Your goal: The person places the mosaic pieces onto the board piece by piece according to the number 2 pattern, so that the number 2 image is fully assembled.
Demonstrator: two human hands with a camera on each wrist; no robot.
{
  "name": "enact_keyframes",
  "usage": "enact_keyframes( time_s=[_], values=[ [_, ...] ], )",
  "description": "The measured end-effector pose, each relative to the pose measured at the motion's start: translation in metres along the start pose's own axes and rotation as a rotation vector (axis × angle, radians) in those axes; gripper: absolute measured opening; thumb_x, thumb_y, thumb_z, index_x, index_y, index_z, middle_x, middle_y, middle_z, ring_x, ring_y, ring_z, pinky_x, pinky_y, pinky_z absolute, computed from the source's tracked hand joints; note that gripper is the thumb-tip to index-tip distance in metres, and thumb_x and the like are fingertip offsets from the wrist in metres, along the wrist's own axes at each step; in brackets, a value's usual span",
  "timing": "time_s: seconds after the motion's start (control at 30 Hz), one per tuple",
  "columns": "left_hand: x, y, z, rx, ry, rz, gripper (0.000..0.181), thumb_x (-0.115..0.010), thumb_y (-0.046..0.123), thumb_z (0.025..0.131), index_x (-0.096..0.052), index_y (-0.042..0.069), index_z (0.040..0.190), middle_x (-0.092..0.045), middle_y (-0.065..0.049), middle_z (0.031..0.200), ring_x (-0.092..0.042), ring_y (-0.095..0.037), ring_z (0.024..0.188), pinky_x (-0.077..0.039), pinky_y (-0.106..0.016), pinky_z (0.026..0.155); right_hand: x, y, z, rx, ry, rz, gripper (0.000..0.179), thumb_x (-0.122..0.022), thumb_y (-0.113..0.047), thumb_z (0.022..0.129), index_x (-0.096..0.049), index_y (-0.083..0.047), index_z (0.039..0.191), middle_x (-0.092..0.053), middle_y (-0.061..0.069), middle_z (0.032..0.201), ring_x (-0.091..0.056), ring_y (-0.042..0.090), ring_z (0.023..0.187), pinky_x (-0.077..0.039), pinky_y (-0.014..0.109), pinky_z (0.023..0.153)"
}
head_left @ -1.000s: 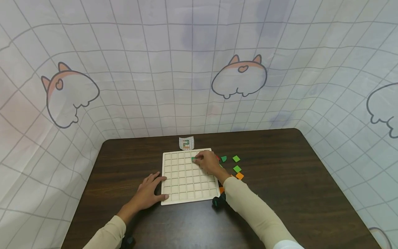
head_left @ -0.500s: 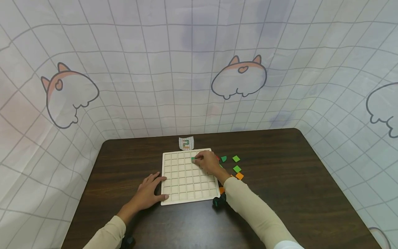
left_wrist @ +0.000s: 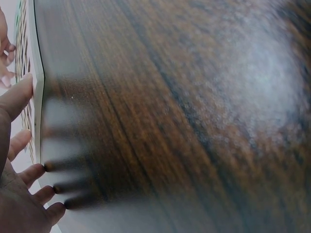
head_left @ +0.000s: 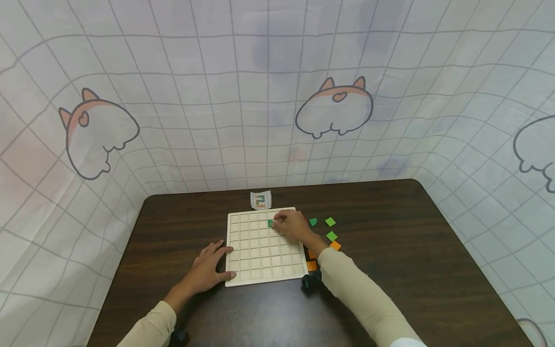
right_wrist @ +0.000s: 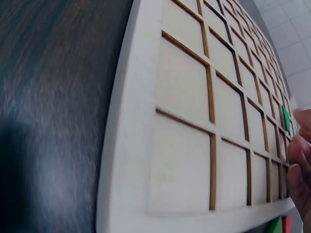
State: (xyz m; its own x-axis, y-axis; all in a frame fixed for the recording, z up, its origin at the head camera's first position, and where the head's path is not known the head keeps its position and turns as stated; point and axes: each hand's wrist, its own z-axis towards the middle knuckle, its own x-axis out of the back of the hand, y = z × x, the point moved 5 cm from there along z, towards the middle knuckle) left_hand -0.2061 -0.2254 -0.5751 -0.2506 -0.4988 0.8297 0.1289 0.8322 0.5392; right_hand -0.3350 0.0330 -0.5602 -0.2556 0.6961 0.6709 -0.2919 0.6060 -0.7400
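Observation:
A pale board (head_left: 249, 250) with a grid of square recesses lies on the table. One green tile (head_left: 270, 223) sits in a cell near its far edge. My right hand (head_left: 291, 225) hovers just right of that tile; in the right wrist view its bent fingers (right_wrist: 297, 150) are apart from the green tile (right_wrist: 285, 119), and nothing shows between them. At the board's left edge my left hand (head_left: 208, 267) rests with fingers spread, thumb and index touching the rim. In the left wrist view the left thumb (left_wrist: 22, 94) lies against the board's edge (left_wrist: 37, 73).
Right of the board lie a green rounded tile (head_left: 313, 221), light green tiles (head_left: 331, 221) and orange tiles (head_left: 311, 266), some partly behind the right arm. A small printed pattern card (head_left: 260, 200) stands behind the board. The dark wooden table (head_left: 390, 231) meets a grid-patterned curtain (head_left: 269, 159).
My right hand has drawn slightly right, off the green tile, so more of the tile shows. The forearm has shifted right, uncovering more orange. My left hand stays in place.

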Motion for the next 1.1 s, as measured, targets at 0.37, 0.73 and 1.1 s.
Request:
enact_keyframes(
  time_s=[0.37, 0.73, 1.1],
  values=[
    [-0.001, 0.001, 0.001, 0.002, -0.006, 0.001, 0.071, -0.078, 0.044, 0.085, -0.051, 0.018, 0.146, -0.032, -0.020, 0.161, -0.022, -0.049, 0.149, -0.021, -0.077, 0.109, 0.036, 0.029, -0.009, 0.025, -0.056, 0.041, 0.031, -0.068, -0.024, 0.097, -0.071, -0.002, 0.119, -0.069, 0.004, 0.092, -0.060, 0.012, 0.077, -0.049, 0.029, 0.067],
    [-0.001, 0.000, 0.000, -0.005, -0.003, -0.008, 0.070, -0.078, 0.043, 0.086, -0.051, 0.019, 0.146, -0.031, -0.018, 0.162, -0.021, -0.048, 0.150, -0.021, -0.077, 0.108, 0.074, 0.057, -0.028, -0.001, -0.150, 0.038, 0.033, -0.069, -0.025, 0.096, -0.068, -0.006, 0.124, -0.067, 0.005, 0.090, -0.062, 0.021, 0.062, -0.053, 0.031, 0.061],
    [0.000, -0.001, 0.000, -0.021, -0.005, -0.007, 0.070, -0.077, 0.044, 0.086, -0.051, 0.019, 0.146, -0.031, -0.019, 0.162, -0.021, -0.050, 0.149, -0.021, -0.078, 0.107, 0.106, 0.088, -0.039, 0.007, -0.119, 0.065, 0.039, -0.071, -0.019, 0.095, -0.064, 0.001, 0.127, -0.068, 0.011, 0.098, -0.059, 0.016, 0.062, -0.051, 0.030, 0.058]
  ],
)
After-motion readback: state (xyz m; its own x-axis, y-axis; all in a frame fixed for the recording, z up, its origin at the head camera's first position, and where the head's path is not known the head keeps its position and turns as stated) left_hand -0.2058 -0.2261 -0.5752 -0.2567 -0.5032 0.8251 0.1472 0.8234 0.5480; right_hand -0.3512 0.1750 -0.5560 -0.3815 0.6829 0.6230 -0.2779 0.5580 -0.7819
